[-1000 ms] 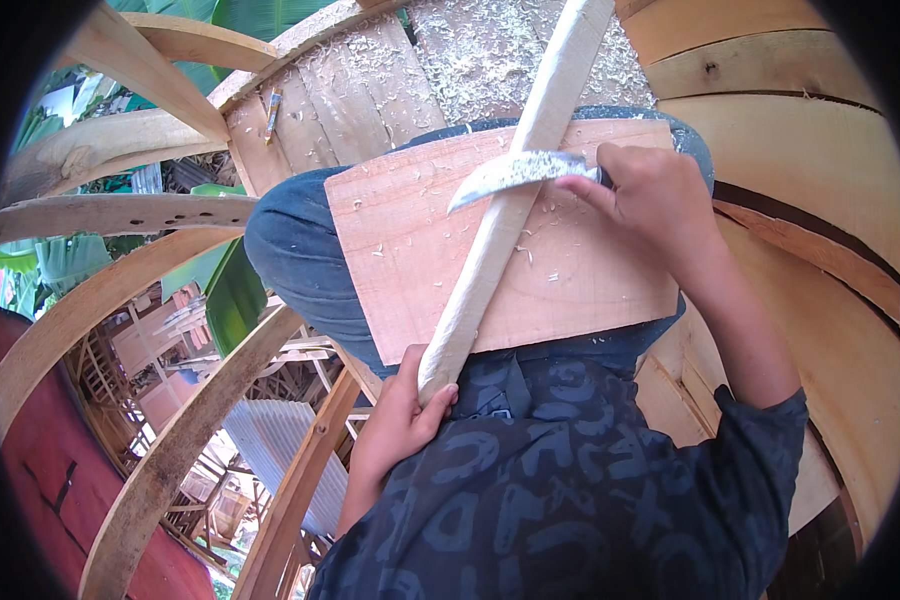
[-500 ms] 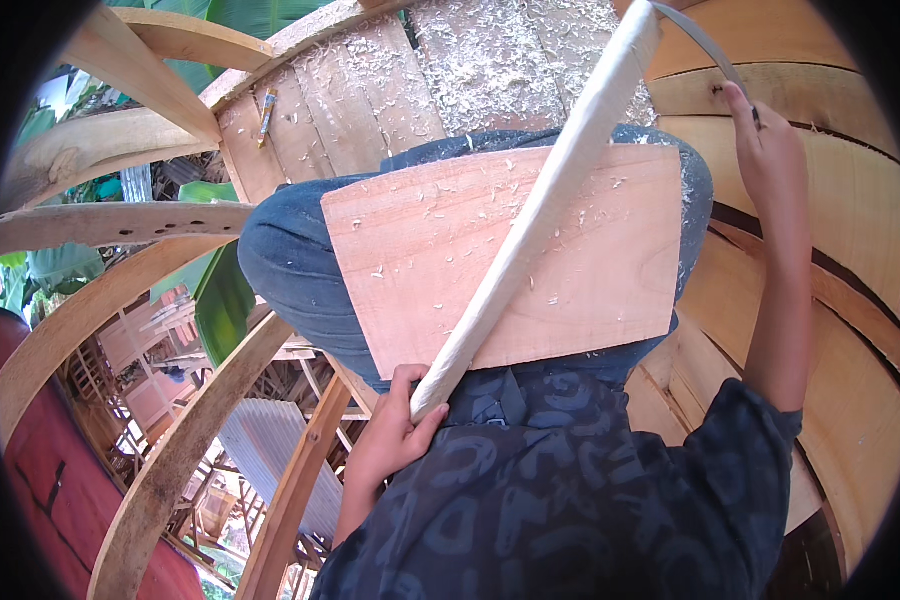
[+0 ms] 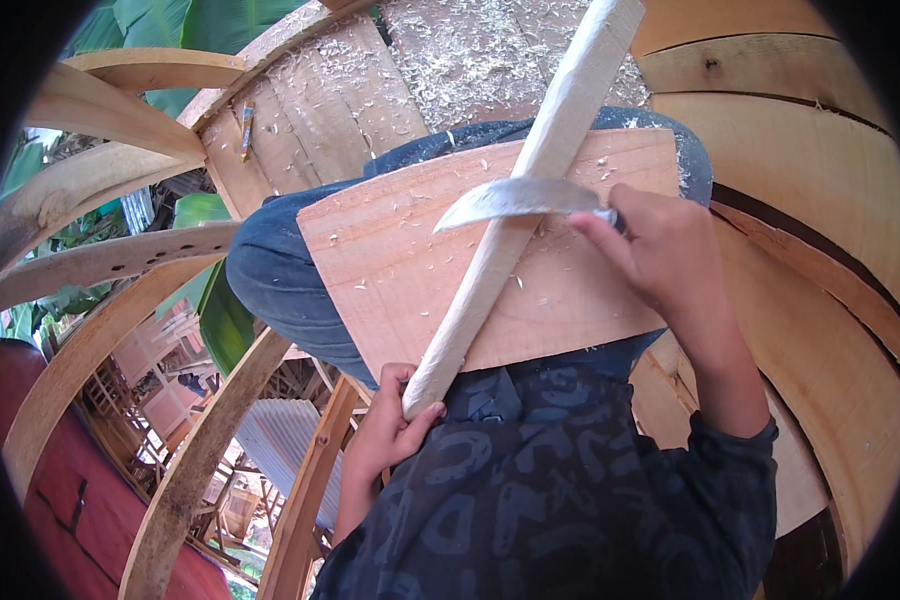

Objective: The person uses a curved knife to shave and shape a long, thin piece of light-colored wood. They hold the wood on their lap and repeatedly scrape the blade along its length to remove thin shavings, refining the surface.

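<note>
A long pale stick of wood slants from my waist up to the far right, across a flat wooden board on my lap. My left hand is closed round its near end. In my right hand I grip a curved knife, its handle mostly covered by my fingers. The blade, pointing left, lies across the middle of the stick; I cannot tell whether it touches. A few wood shavings are scattered over the board.
Many shavings cover the planks beyond my knees. A small narrow tube-like item lies on the planks at the far left. Curved wooden ribs rise on the left, and a wall of wide planks bends round on the right.
My right hand has brought the knife from the stick's far end down and left to its middle. My left hand keeps its hold on the near end.
</note>
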A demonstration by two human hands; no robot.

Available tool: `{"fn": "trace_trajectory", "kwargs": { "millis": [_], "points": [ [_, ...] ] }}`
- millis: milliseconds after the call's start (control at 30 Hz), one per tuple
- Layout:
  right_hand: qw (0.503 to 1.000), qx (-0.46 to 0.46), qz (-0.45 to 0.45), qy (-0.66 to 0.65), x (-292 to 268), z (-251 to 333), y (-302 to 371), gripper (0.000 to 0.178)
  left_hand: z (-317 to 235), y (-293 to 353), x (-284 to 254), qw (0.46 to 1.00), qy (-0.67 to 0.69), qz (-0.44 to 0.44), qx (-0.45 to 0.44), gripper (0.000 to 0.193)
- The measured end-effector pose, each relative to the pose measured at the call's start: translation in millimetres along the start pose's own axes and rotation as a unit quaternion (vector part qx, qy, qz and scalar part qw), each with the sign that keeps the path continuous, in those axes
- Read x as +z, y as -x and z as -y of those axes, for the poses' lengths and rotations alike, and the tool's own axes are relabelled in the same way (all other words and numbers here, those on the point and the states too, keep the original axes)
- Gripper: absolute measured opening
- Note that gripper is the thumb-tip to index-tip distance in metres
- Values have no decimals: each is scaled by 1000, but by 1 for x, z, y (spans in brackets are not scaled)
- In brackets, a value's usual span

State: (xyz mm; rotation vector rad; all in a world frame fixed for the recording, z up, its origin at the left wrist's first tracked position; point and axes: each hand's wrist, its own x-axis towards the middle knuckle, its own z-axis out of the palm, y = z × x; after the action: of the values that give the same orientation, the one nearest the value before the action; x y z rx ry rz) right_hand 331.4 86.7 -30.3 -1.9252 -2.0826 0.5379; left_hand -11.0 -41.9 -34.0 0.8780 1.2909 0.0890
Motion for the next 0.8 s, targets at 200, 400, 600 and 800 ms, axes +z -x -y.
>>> {"fn": "trace_trajectory", "kwargs": {
  "millis": [200,400,600,800],
  "points": [
    [987,-88,12,135,6,-11,-16,57,4,-1,2,997,-52,-6,48,43],
    [982,49,-84,163,-9,-62,-56,67,-15,0,6,999,-35,8,13,42],
    [989,29,-15,145,-26,-21,-49,64,4,-6,1,997,-11,27,78,41],
    [986,-40,44,153,4,-6,-26,61,-1,-6,3,995,-38,22,93,41]
  ]
}}
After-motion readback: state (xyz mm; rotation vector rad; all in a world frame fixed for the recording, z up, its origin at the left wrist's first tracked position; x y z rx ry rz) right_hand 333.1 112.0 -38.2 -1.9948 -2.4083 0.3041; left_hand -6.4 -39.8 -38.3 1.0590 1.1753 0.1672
